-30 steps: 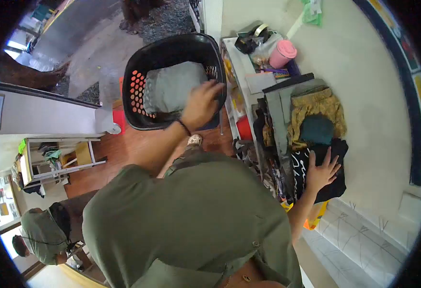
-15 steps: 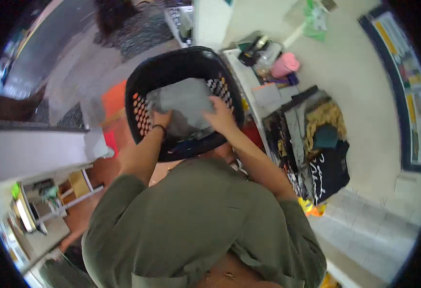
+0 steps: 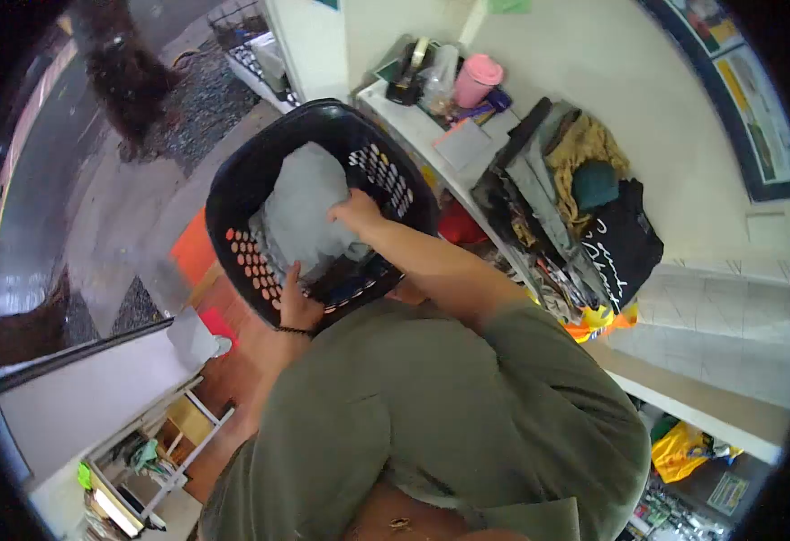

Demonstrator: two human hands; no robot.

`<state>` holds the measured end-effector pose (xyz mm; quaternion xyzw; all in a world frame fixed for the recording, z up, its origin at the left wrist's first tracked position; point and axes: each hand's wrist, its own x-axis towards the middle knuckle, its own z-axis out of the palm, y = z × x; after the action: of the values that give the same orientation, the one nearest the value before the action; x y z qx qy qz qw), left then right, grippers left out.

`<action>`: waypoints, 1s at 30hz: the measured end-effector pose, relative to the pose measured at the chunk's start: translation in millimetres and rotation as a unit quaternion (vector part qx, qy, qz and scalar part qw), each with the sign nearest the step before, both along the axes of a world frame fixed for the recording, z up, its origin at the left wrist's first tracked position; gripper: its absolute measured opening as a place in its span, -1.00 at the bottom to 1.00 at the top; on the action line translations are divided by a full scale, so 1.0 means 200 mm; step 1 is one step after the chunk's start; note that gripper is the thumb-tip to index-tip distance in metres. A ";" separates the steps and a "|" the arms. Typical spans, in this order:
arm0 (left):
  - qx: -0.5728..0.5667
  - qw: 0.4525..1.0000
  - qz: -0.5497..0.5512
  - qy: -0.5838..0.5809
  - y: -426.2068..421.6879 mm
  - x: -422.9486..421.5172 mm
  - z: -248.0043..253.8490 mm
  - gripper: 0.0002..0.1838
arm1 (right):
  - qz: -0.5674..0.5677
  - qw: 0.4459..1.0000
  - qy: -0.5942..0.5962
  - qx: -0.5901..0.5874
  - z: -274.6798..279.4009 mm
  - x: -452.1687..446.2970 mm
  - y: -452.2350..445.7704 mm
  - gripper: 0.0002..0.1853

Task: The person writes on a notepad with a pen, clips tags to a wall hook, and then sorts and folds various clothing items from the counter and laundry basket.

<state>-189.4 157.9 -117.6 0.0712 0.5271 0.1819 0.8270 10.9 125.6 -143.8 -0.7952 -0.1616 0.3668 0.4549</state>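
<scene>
A black laundry basket [image 3: 219, 194] with holes in its sides stands in front of me. Inside it lies a bunched grey garment [image 3: 309, 194], raised toward the far side. My right hand [image 3: 356, 215] has its fingers closed on the right edge of that garment. Low at the basket's near left side is my left hand [image 3: 301, 305], thumb stretched up and apart, close to the garment's lower end. The rest of its fingers are partly hidden. Darker cloth [image 3: 350, 281] shows beneath the garment near the front rim.
On the white shelf to the right are folded clothes [image 3: 539, 216], a black printed shirt [image 3: 625, 239], a pink tumbler [image 3: 478, 81] and a tape dispenser [image 3: 408, 77]. A small rack [image 3: 174, 442] stands at lower left. Beyond the doorway is gravel [image 3: 210, 95].
My left hand has drawn back toward the near rim. My right hand has closed on the grey garment, which now looks more bunched and raised. The view has turned.
</scene>
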 end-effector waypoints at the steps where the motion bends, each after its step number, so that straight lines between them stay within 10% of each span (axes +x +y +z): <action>1: 0.027 1.000 -0.006 -0.001 0.01 -0.04 -0.08 -0.38 | 0.010 0.989 -0.147 -0.005 0.03 -0.03 0.00 -0.36; 3: 0.083 0.996 -0.015 -0.004 0.06 -0.05 -0.30 -0.35 | 0.027 0.901 -0.433 -0.003 0.08 -0.07 -0.02 -0.44; 9: 0.143 0.974 -0.109 0.136 0.29 0.08 -0.63 -0.22 | 0.095 0.978 -0.184 0.019 0.26 0.03 -0.14 -0.54; 13: 0.371 0.840 -0.133 0.373 0.03 0.23 0.03 0.04 | -0.103 0.958 0.081 0.256 0.35 0.10 -0.20 -0.74; 14: 0.441 0.858 0.016 0.263 -0.04 0.25 -0.03 -0.18 | -0.128 0.938 0.116 0.301 0.43 0.12 -0.21 -0.74; 19: 0.502 0.844 -0.184 -0.034 -0.21 0.19 0.05 -0.71 | -0.138 0.864 0.175 0.452 0.78 0.25 -0.30 -0.78; 22: 0.469 0.835 -0.285 0.041 -0.19 0.36 0.09 -0.61 | -0.123 0.850 0.182 0.479 0.98 0.23 -0.45 -0.78; 26: 0.290 0.939 -0.088 -0.161 -0.09 0.61 0.25 -0.43 | -0.112 0.849 0.150 0.494 0.98 0.16 -0.65 -0.77; 30: 0.219 0.921 0.043 -0.319 -0.07 0.59 0.68 -0.36 | -0.011 0.894 -0.004 0.447 0.78 0.05 -0.77 -0.70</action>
<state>-72.2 144.1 17.8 0.1661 0.1848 0.3411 0.9066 21.2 -28.6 12.2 -0.5110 -0.3014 0.2474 0.7661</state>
